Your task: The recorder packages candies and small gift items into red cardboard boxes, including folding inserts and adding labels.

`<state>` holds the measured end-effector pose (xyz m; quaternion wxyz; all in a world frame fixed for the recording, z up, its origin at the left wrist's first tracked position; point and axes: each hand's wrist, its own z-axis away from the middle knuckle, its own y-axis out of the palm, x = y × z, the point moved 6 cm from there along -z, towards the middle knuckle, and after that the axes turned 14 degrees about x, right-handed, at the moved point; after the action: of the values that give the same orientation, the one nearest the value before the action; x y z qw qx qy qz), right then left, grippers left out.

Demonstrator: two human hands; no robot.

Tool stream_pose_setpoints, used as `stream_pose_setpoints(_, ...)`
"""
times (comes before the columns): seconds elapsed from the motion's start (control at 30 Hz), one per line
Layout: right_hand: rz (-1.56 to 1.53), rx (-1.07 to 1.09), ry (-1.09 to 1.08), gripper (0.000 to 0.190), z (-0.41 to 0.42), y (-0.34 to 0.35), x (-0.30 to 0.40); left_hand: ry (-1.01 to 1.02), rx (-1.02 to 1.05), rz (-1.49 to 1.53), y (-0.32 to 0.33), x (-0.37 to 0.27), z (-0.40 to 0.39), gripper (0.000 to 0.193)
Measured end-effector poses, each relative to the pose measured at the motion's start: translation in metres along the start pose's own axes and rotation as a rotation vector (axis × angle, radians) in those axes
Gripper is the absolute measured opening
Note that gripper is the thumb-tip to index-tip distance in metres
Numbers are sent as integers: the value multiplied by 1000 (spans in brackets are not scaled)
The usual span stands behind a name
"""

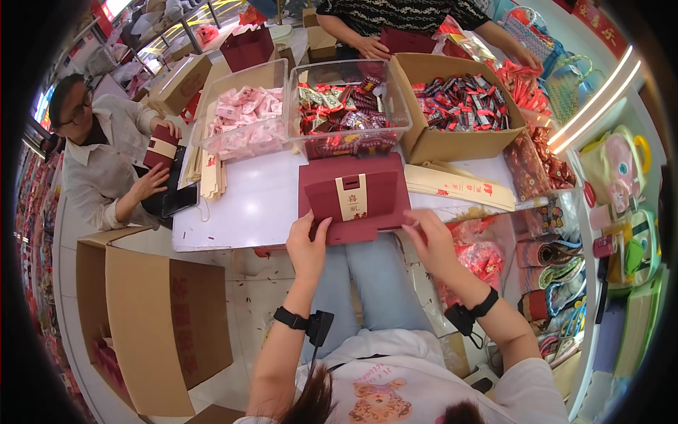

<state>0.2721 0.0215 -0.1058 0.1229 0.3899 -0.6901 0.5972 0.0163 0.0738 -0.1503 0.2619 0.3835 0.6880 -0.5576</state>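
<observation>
A maroon cardboard gift box [318,199], partly unfolded, lies at the table's near edge. Around its middle is a cream paper band [351,204] that bears red writing. My left hand [308,244] grips the box's near left corner, thumb on top. By the near right corner is my right hand [431,238], its thumb and fingers apart; whether the fingertips touch the edge I cannot tell. Cream paper bands [461,188] lie in a stack to the right of the box, and another stack of bands [212,175] is at the left.
Beyond the box stand a clear bin of pink packets [246,111], a clear bin of wrapped sweets [344,111] and a carton of small wrapped bars [461,100]. A seated person [111,143] holds a maroon box at left; another person works opposite. An open carton [143,323] stands on the floor.
</observation>
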Motion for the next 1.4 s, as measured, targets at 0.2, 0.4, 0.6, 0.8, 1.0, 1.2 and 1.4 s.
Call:
stream_pose_setpoints(0.2,-341,-2,80,18,-51,23,-42,-202,-39,289,2,1,-6,29)
stream_pose_setpoints(0.4,-513,-96,158,18,-74,16,-50,-251,73,641,-4,10,-24,16)
stream_pose_setpoints(0.6,-686,-53,257,18,-76,12,-53,-275,179,732,-8,1,-32,15)
stream_pose_setpoints(0.8,-665,-105,262,19,-78,9,-47,-246,157,849,-4,-5,-36,16)
stream_pose_setpoints(1.0,-431,-104,344,23,-68,12,-38,-222,127,788,-1,-13,-38,12)
stream_pose_setpoints(1.2,-535,-99,301,24,-61,22,-54,-236,199,929,5,-5,-39,10)
stream_pose_setpoints(1.4,-607,-18,359,25,-48,22,-39,-179,109,792,0,-5,-34,11)
